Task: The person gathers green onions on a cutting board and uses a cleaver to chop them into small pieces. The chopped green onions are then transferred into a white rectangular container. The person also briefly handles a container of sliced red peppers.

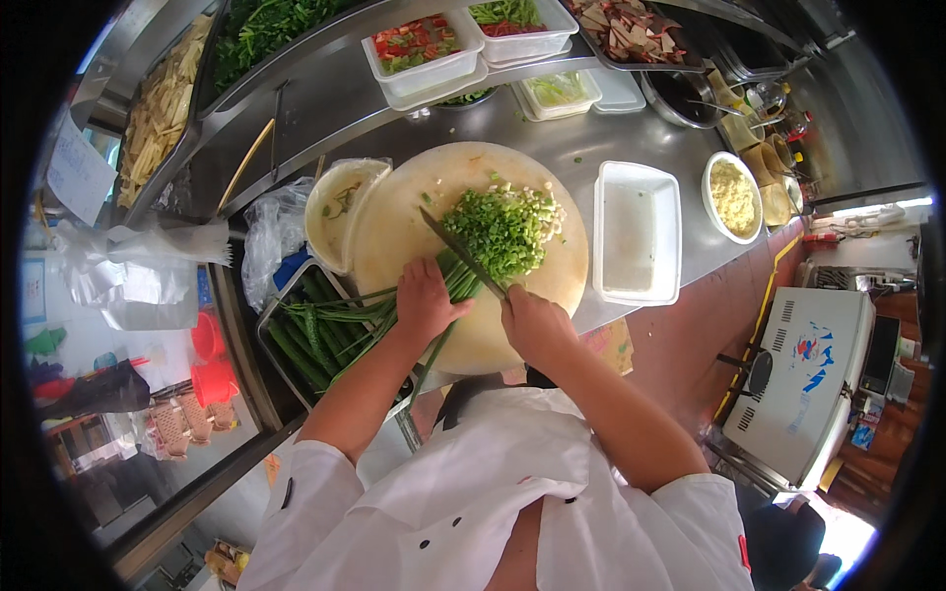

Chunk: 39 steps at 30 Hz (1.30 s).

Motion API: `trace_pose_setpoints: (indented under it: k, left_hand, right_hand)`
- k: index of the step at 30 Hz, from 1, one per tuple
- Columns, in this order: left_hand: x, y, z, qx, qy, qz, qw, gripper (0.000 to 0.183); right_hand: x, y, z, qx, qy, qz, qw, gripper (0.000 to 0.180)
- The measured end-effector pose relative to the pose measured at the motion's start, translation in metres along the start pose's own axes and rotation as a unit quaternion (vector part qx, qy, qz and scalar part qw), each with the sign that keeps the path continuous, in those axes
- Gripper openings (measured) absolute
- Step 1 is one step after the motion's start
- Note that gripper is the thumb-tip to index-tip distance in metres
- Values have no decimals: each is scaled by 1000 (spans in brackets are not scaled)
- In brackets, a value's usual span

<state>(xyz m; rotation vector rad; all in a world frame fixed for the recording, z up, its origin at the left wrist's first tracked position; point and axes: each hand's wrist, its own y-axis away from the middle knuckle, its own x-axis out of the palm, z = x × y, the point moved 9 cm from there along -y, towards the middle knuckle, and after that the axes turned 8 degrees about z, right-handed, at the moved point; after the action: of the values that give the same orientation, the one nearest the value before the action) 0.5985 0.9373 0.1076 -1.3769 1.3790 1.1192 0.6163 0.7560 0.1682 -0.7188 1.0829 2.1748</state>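
Note:
A bundle of green onions [460,281] lies across the round cutting board [399,185], its long leaves trailing left over a tray of cucumbers [314,332]. My left hand [429,299] presses down on the bundle, fingers near the blade. In my right hand [533,325] is the handle of a kitchen knife [465,255]; its blade points up and left, between the bundle and a heap of chopped green onions [502,229]. Pale cut pieces lie on the heap's right side. The knife's lower edge is hidden among the greens.
An empty white plastic container [638,233] stands right of the board, with a bowl of minced garlic-like food [732,199] beyond. A lined tub [341,214] touches the board's left side. Containers of cut vegetables [417,52] stand on the raised steel shelf [325,133].

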Motion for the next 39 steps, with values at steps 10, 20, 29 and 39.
trace_pose_setpoints:
  k: [10,20,29,39]
  left_hand:
    - [1,-4,-4,41,1,-14,999,76]
    - [5,-8,-7,33,0,32,999,75]
    - [9,-7,-4,36,13,40,998,71]
    - [5,-38,-13,-19,2,43,999,105]
  right_hand:
    - [7,23,9,33,47,65,996,24]
    - [52,-37,-2,5,19,44,999,23]
    - [39,-57,-19,-49,-49,-21,997,26]
    - [3,-45,-51,8,-17,-18,1000,26]
